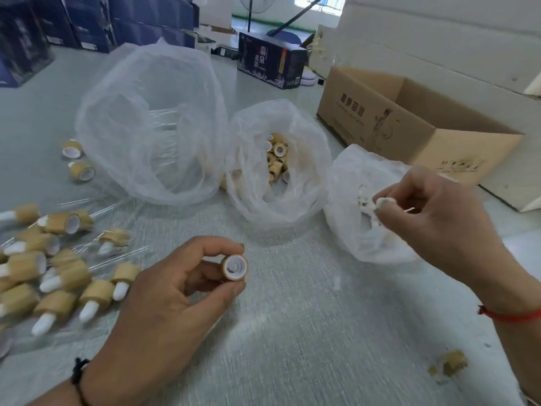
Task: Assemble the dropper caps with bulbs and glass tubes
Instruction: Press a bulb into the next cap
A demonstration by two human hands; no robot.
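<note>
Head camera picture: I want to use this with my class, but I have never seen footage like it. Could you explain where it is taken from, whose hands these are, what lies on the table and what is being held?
The one picture comes from a camera worn on a person's head, looking forward and down, so both hands are that person's own. There is no machine.

The left hand pinches a bamboo-coloured dropper cap, its white inside facing the camera. The right hand pinches a small white rubber bulb over the right-hand bag of bulbs.

On the grey table stand two more clear bags: the middle bag holds loose caps, and the large bag seems to hold thin glass tubes. At the left lies a pile of finished droppers. An open cardboard box sits behind on the right.
</note>
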